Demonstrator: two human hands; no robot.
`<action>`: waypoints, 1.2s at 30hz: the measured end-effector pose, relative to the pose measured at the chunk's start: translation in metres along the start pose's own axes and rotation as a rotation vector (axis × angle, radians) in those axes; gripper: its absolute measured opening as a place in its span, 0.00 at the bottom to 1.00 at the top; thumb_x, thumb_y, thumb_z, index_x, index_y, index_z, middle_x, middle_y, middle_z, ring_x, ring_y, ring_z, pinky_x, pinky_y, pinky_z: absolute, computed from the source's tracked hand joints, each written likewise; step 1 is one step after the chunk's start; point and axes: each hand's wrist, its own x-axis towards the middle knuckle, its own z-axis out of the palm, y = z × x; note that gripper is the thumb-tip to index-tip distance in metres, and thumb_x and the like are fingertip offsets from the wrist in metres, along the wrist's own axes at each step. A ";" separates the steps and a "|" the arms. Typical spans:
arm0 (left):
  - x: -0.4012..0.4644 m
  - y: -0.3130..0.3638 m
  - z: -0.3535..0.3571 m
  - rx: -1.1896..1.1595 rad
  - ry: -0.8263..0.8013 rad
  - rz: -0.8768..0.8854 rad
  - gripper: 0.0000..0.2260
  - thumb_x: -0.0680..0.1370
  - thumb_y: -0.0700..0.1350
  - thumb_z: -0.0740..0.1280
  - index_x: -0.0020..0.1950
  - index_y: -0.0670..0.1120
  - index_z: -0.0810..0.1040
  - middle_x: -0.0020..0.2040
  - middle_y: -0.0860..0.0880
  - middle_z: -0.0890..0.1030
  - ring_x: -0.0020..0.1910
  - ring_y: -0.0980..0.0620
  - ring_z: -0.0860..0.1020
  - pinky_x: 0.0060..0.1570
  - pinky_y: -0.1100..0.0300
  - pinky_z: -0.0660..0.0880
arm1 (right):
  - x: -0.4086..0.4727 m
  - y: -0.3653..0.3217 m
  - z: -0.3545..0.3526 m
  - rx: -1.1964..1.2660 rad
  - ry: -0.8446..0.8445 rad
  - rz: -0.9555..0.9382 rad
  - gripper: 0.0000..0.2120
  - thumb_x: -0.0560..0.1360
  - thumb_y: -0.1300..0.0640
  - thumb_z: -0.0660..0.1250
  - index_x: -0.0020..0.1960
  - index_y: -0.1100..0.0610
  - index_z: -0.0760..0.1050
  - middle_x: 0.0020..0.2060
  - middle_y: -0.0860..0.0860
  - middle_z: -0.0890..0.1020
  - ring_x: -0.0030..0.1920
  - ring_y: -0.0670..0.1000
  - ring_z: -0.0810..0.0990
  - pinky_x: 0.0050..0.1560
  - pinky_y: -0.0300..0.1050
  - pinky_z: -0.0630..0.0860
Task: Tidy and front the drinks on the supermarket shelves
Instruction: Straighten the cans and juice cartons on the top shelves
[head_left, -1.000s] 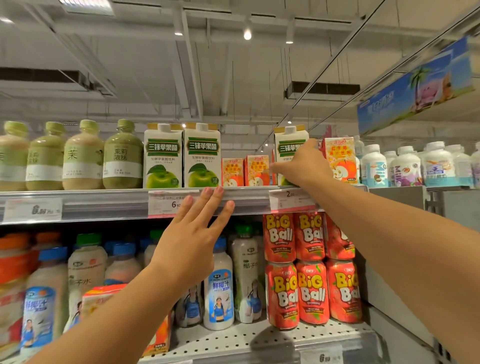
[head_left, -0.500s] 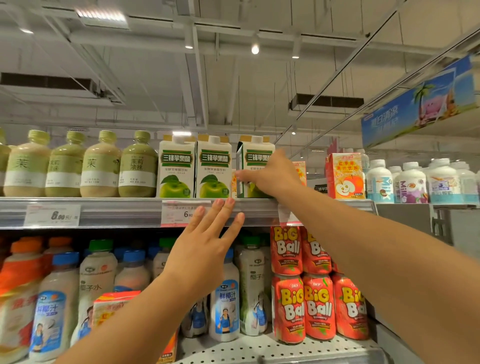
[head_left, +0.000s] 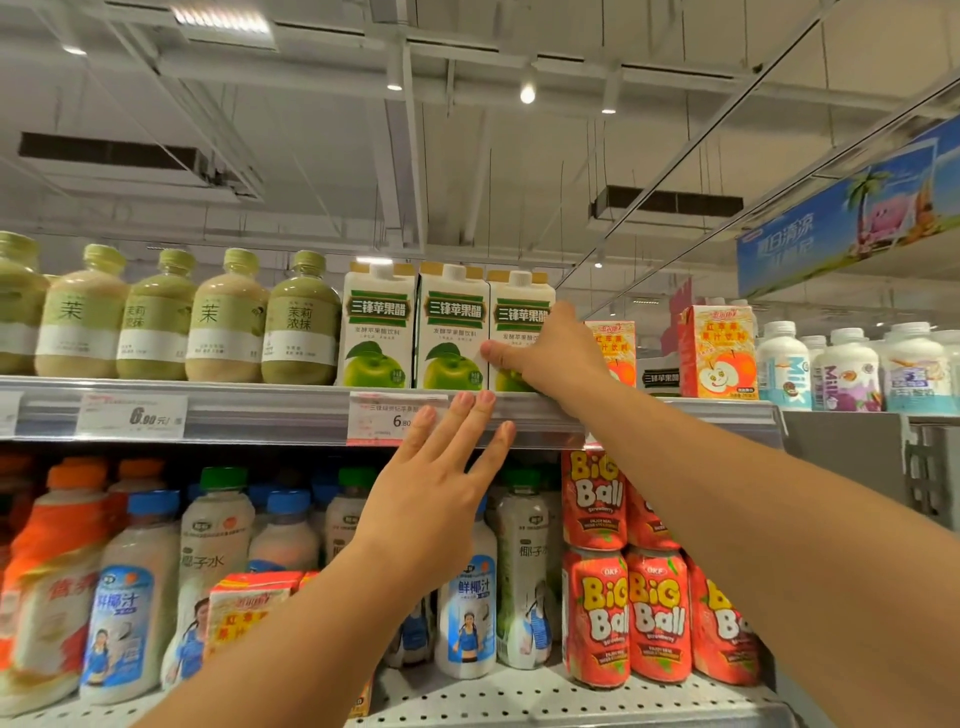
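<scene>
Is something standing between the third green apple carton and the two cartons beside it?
Nothing visible. The third carton, gripped by the right hand, already stands against the second carton at the shelf edge.

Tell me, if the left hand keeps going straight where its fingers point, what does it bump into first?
Probably the shelf edge strip. The left hand points up, its fingertips already over that strip beside the price tag. Depth is unclear, so it may not be touching.
</scene>
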 end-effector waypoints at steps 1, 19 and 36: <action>0.000 0.000 0.001 0.001 0.001 0.000 0.47 0.74 0.44 0.60 0.65 0.51 0.16 0.68 0.46 0.18 0.69 0.46 0.20 0.67 0.48 0.23 | -0.001 0.001 0.000 -0.003 0.002 -0.002 0.36 0.66 0.38 0.75 0.63 0.56 0.65 0.53 0.50 0.80 0.51 0.52 0.78 0.43 0.47 0.75; -0.003 -0.016 -0.028 0.019 -0.139 0.080 0.39 0.76 0.48 0.62 0.78 0.53 0.38 0.78 0.47 0.33 0.75 0.49 0.31 0.73 0.51 0.33 | -0.070 0.018 0.001 -0.226 0.194 -0.476 0.19 0.79 0.58 0.60 0.69 0.61 0.68 0.69 0.58 0.70 0.68 0.58 0.66 0.69 0.53 0.62; -0.083 -0.125 -0.034 0.002 -0.156 -0.209 0.41 0.72 0.40 0.66 0.80 0.50 0.47 0.79 0.47 0.39 0.78 0.47 0.39 0.76 0.47 0.45 | -0.173 0.022 0.054 -0.327 -0.096 -0.493 0.30 0.79 0.51 0.60 0.77 0.59 0.56 0.78 0.59 0.47 0.78 0.58 0.41 0.76 0.56 0.43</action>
